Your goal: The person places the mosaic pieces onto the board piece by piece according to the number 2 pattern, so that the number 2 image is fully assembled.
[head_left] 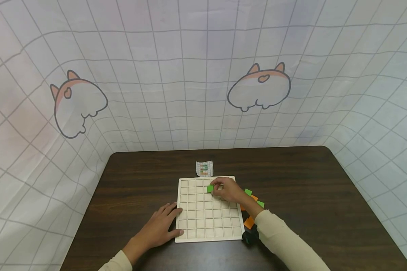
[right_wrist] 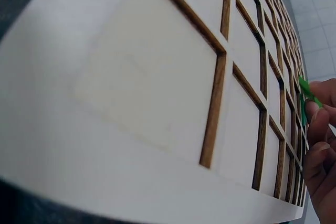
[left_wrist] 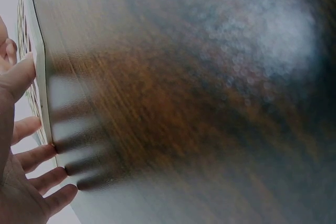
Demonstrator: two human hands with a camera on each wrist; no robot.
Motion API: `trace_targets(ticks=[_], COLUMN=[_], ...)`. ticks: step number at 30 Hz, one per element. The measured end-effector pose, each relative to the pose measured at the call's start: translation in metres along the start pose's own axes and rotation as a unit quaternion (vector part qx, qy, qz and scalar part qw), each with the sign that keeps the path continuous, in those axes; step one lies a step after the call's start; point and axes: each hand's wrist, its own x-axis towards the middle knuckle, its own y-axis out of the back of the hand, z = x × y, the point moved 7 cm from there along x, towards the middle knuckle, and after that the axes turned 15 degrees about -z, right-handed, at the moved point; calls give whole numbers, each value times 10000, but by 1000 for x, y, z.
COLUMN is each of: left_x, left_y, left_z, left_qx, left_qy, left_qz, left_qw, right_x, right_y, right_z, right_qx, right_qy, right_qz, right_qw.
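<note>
A cream grid board (head_left: 203,216) with square cells lies on the dark wooden table. Over its upper rows, my right hand (head_left: 226,189) pinches a small green square tile (head_left: 210,188) between thumb and fingers. The right wrist view shows this green tile (right_wrist: 308,92) tilted at the fingertips, close over the cells. My left hand (head_left: 160,227) rests at the board's left edge, fingers spread and thumb on the rim. From the left wrist, the fingers of this hand (left_wrist: 26,177) appear extended along the board's side.
Loose green tiles (head_left: 260,204) and orange tiles (head_left: 249,222) lie right of the board, partly hidden by my right forearm. Behind the board is a small paper card (head_left: 204,169) with a coloured grid pattern. A black object (head_left: 249,238) sits by the near right corner.
</note>
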Motion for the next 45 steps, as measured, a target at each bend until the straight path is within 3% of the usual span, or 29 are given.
trace_targets(ticks=[19, 45], left_x=[1, 1], left_y=[-2, -2], left_z=[-1, -1], left_qx=[49, -25], left_qy=[71, 100], left_qz=[-63, -68], left_qw=[9999, 9999], right_x=[5, 14], right_y=[-4, -5], right_z=[2, 3], right_qx=[15, -470], right_qy=[-258, -496], right_qz=[-99, 36], right_qw=[9996, 9977])
